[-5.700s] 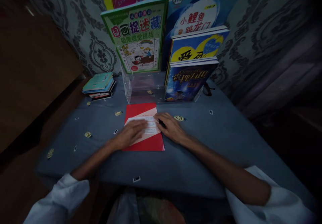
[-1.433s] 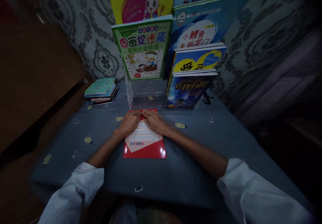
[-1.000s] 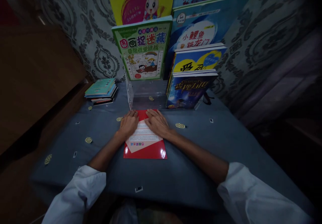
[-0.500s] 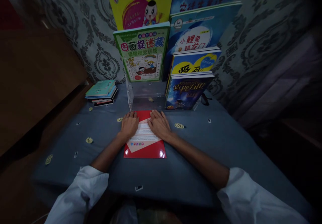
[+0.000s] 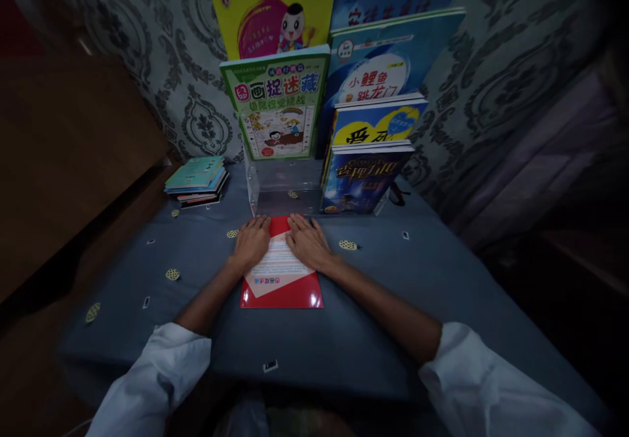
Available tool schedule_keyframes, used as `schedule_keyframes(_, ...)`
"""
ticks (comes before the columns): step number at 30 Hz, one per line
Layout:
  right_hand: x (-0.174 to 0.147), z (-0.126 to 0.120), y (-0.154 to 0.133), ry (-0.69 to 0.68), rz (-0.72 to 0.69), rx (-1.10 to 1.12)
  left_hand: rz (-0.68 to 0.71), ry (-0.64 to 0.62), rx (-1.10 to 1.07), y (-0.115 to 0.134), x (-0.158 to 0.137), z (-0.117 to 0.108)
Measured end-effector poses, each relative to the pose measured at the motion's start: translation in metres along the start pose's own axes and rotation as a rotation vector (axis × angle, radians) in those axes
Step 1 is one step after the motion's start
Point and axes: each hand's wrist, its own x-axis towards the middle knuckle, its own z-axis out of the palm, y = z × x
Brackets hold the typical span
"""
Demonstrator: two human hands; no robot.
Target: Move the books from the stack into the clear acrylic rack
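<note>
A red book with a pale printed panel lies flat on the cloth-covered table, its lettering upside down to me. On its far left part rests my left hand, palm down with the fingers stretched out. My right hand lies flat over the far right part, fingers slightly spread. Neither hand grips the book; both only press on it from above. Just beyond the fingertips stands a clear display rack, its lowest left tier showing the bare plastic.
Upright in the rack are a green picture book, a yellow book, a teal book and a dark blue book. A stack of small books sits at the table's back left. Patterned wallpaper covers the wall behind.
Both hands stay flat on the red book, which has not visibly moved on the table. The whole view has shifted very slightly.
</note>
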Motion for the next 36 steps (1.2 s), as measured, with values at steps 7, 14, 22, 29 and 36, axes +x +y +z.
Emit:
schedule_keyframes(7,-0.002,0.002,0.001,0.0,0.062,0.019,-0.033,0.025,-0.033,-0.008,-0.003,0.003)
schedule_keyframes(14,-0.004,0.004,0.017,-0.036,-0.018,0.069,0.08,-0.009,-0.118,-0.033,-0.01,0.003)
schedule_keyframes(22,-0.015,0.0,0.025,-0.047,-0.07,0.114,0.145,-0.026,-0.196,-0.044,-0.022,0.0)
schedule_keyframes(29,-0.033,-0.002,0.027,-0.038,-0.12,0.144,0.181,-0.049,-0.186,-0.042,-0.046,-0.01)
schedule_keyframes(36,-0.059,-0.008,0.024,-0.028,-0.185,0.172,0.192,-0.052,-0.2,-0.036,-0.075,-0.012)
